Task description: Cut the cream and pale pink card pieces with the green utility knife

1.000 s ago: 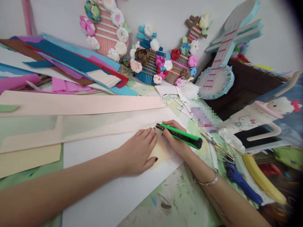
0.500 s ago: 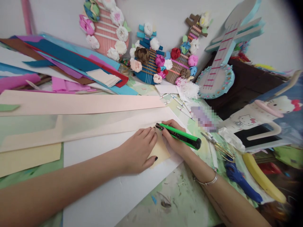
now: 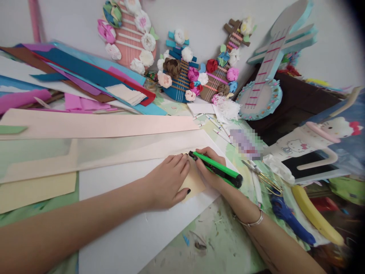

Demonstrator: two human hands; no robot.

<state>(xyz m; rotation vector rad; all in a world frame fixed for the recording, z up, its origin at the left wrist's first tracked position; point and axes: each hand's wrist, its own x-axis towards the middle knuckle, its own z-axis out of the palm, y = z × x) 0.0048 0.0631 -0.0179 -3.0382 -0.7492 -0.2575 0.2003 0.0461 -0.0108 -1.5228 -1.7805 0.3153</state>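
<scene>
My left hand [image 3: 167, 182] lies flat, fingers together, pressing a small cream piece of paper [image 3: 194, 182] onto a large white sheet [image 3: 137, 228]. My right hand [image 3: 209, 169] grips a green utility knife [image 3: 218, 169], its black tip touching the top edge of the cream piece beside my left fingertips. A bracelet [image 3: 251, 220] circles my right wrist.
Long pale pink and cream strips [image 3: 94, 127] lie across the table. Coloured paper sheets [image 3: 80, 76] pile at the back left. Flower-decorated paper guitars [image 3: 182, 72] lean on the wall. Scissors [image 3: 265, 179], a blue tool [image 3: 291, 222] and a yellow one [image 3: 316, 215] lie at right.
The knife has tilted slightly, its rear end dropping a little lower toward my wrist. My left hand has stayed pressed on the cream piece.
</scene>
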